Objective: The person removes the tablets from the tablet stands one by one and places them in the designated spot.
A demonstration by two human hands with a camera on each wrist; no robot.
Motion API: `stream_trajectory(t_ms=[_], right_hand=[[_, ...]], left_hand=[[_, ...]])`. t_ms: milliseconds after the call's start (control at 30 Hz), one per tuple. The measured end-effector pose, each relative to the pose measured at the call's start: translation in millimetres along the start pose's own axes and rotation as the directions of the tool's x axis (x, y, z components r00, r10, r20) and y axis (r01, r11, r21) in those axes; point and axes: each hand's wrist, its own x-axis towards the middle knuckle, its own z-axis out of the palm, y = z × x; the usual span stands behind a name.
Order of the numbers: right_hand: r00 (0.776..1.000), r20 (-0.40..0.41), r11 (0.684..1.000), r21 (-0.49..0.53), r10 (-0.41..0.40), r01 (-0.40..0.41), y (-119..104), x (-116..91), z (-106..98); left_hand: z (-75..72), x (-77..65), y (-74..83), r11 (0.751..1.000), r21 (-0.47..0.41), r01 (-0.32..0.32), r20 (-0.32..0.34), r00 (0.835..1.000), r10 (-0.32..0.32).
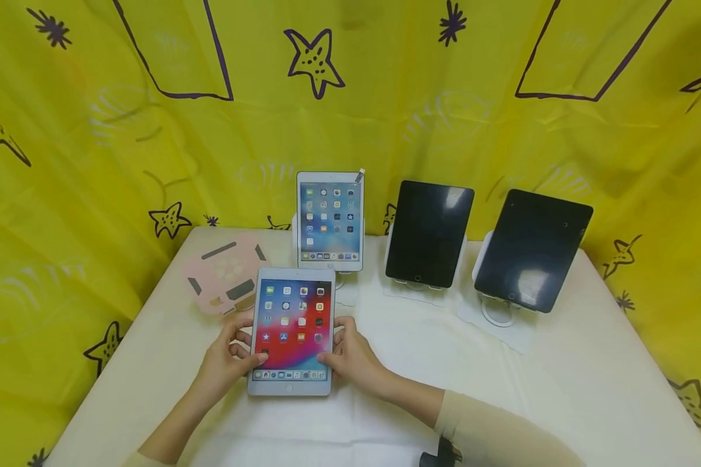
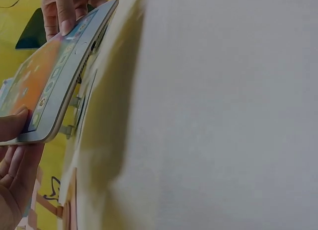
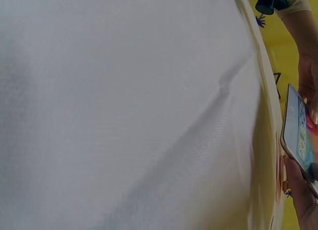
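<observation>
A white tablet (image 1: 292,324) with a lit home screen is held tilted above the table by both hands. My left hand (image 1: 224,357) grips its left edge, thumb on the front of the screen and fingers behind. At the right edge my right hand (image 1: 353,357) grips it the same way, its thumb near the lower corner. In the left wrist view the tablet (image 2: 59,76) shows its bottom edge, raised off the cloth. Only part of the tablet (image 3: 293,123) appears in the right wrist view. Behind it a pink stand (image 1: 228,269) is partly covered.
Along the back of the table stand a lit white tablet (image 1: 330,217) and two dark-screened tablets, one in the middle (image 1: 429,233) and one at the right (image 1: 531,250), each on a stand. White cloth (image 1: 432,344) covers the table. A yellow patterned curtain (image 1: 374,117) hangs behind.
</observation>
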Motion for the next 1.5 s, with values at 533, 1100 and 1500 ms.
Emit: stream_trajectory(t_ms=[533, 1100, 1500], right_hand=[[0.982, 0.089, 0.972, 0.150, 0.169, -0.181, 10, -9, 22], [0.973, 0.122, 0.950, 0.220, 0.197, -0.220, 6, 9, 46], [0.983, 0.073, 0.963, 0.199, 0.171, -0.182, 8, 25, 61]], left_hand=[[-7.9, -4.8, -32.0, 0.997, -0.050, 0.067, 0.151, 0.987, -0.059], [-27.6, -0.7, -51.5, 0.991, 0.041, 0.125, 0.153, 0.980, -0.130], [-39.4, 6.1, -54.2, 0.985, 0.102, 0.136, 0.100, 0.984, -0.146]])
